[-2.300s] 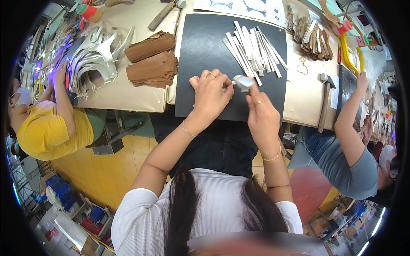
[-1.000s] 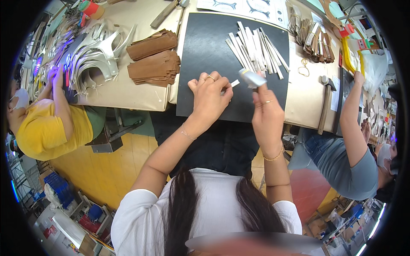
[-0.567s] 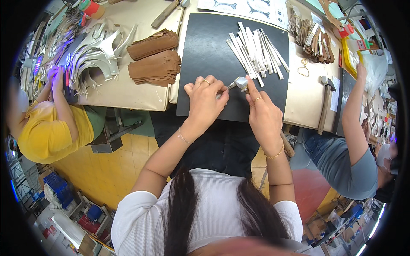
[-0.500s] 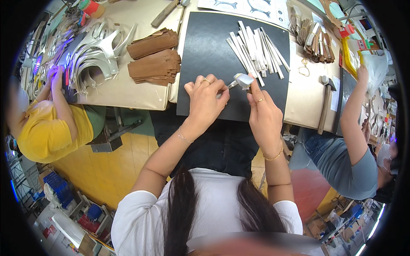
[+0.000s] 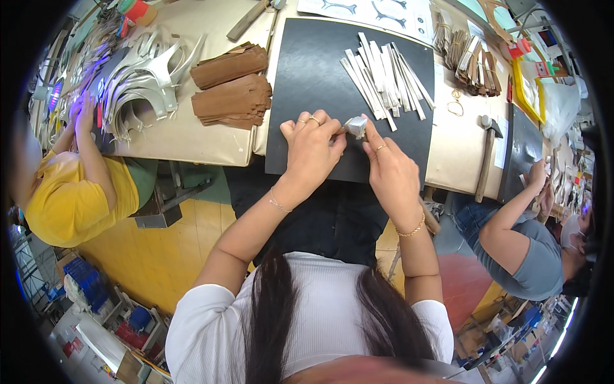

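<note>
My right hand (image 5: 393, 171) is closed round a hammer (image 5: 355, 127), its index finger stretched along toward the metal head. The wooden handle runs back under my right wrist and shows again beside the forearm. The hammer head sits right beside the fingertips of my left hand (image 5: 313, 146), over a black work mat (image 5: 300, 70). My left fingers are pinched together, and what lies between them is hidden. Beyond my hands, a loose pile of narrow white strips (image 5: 385, 73) lies on the mat.
Two stacks of brown leather pieces (image 5: 231, 101) and a heap of pale curved pieces (image 5: 144, 77) lie to the left. Another hammer (image 5: 488, 150) and bundled strips (image 5: 476, 64) are on the right. Co-workers sit on both sides. A printed sheet (image 5: 377, 14) lies at the back.
The hammer head has moved left and slightly down, close against my left fingertips. My right hand followed it. The co-worker on the right has lowered a raised arm.
</note>
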Available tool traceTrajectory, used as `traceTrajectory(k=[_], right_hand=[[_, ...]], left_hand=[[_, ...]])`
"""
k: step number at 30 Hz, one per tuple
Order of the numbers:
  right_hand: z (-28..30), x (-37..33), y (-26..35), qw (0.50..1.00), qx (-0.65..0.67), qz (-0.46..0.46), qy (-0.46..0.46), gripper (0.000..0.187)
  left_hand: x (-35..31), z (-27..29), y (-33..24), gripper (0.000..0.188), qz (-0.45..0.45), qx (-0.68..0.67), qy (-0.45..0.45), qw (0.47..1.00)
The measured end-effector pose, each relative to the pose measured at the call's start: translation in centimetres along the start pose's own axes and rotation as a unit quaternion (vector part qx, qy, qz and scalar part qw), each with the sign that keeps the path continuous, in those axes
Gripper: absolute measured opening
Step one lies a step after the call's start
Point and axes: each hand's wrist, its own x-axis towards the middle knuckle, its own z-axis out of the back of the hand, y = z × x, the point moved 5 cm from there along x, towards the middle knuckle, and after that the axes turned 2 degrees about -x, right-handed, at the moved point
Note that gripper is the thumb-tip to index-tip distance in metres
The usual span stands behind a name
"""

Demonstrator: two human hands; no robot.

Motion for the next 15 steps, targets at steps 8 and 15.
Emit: traceTrajectory(k=[8, 15], right_hand=[[-0.5, 0.1, 0.2, 0.999, 0.028, 0.0, -0.03, 0.048], [-0.5, 0.0, -0.2, 0.999, 0.042, -0.018, 0.008, 0.045]], left_hand=[[0.3, -0.1, -0.1, 0.01, -0.018, 0.003, -0.012, 1.0], [-0.3, 0.7, 0.7, 0.009, 0.022, -0.021, 0.004, 1.0]])
